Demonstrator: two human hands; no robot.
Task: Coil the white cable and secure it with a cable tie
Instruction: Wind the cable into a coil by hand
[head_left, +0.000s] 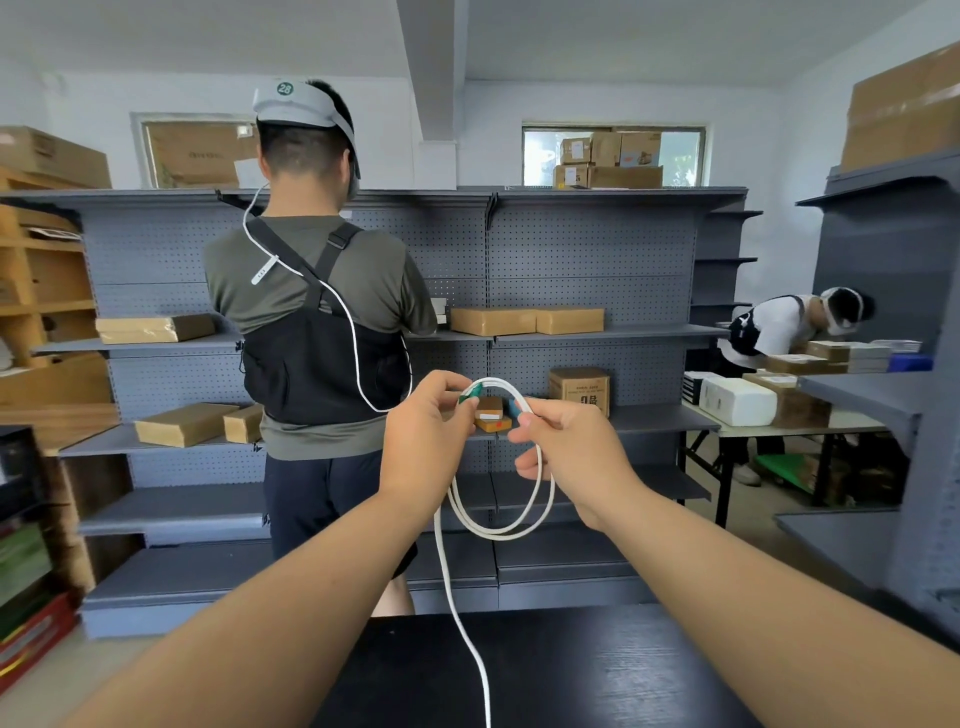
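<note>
Both grips are clamped on the white cable (498, 534), held up in the air at chest height above the near edge of a black tabletop (597, 675). Both forearms reach forward from the bottom corners and converge, so the hands sit close together without touching. The left grip (426, 441) shows its back to the camera, wrist straight, with thumb and forefinger pinching the cable at a small green piece (469, 397). The right grip (569, 449) is turned inward, its thumb and forefinger pinching the cable at a teal piece (514, 408), the lower fingers curled loosely around the strands that pass beneath. Whether those coloured pieces are plugs or ties cannot be told. Between the two pinches the cable arches upward in a short bow. Below the hands it hangs in a couple of loose round loops, and one free length drops from the left side, curving down across the tabletop and out of the bottom of the view. Behind, a person in an olive shirt (311, 291) stands facing away at grey pegboard shelving (571, 249) that carries cardboard boxes (493, 320). Far right, another person in white (774, 322) bends over a table stacked with parcels.
</note>
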